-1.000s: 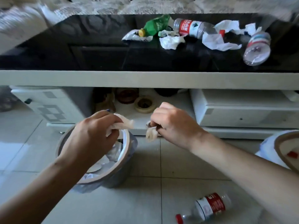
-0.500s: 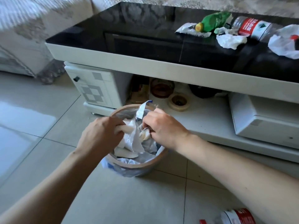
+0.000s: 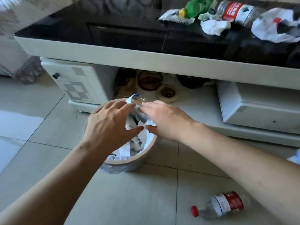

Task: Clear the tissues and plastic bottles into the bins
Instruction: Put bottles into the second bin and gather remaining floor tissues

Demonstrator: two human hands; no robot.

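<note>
A round bin [image 3: 129, 161] with a tan rim and a plastic liner stands on the floor, with crumpled white tissues [image 3: 138, 140] inside. My left hand [image 3: 110, 125] and my right hand [image 3: 164, 119] hover over its mouth, fingers spread, holding nothing. On the black tabletop at the upper right lie a green bottle [image 3: 194, 7], a clear bottle with a red label [image 3: 235, 9], a crumpled tissue [image 3: 214, 27] and a larger tissue [image 3: 272, 28]. Another red-labelled clear bottle [image 3: 222, 206] lies on the floor at the lower right.
The low table [image 3: 146, 60] has a white edge, a drawer unit [image 3: 78, 82] on the left and a white box [image 3: 259, 104] on the right. Jars and a tape roll [image 3: 167, 94] sit on its lower shelf. A silver wrapper [image 3: 172, 17] lies by the green bottle.
Both hands held tissues over the bin before; now the fingers have spread and the tissues lie in the bin. The view has shifted left and closer.
</note>
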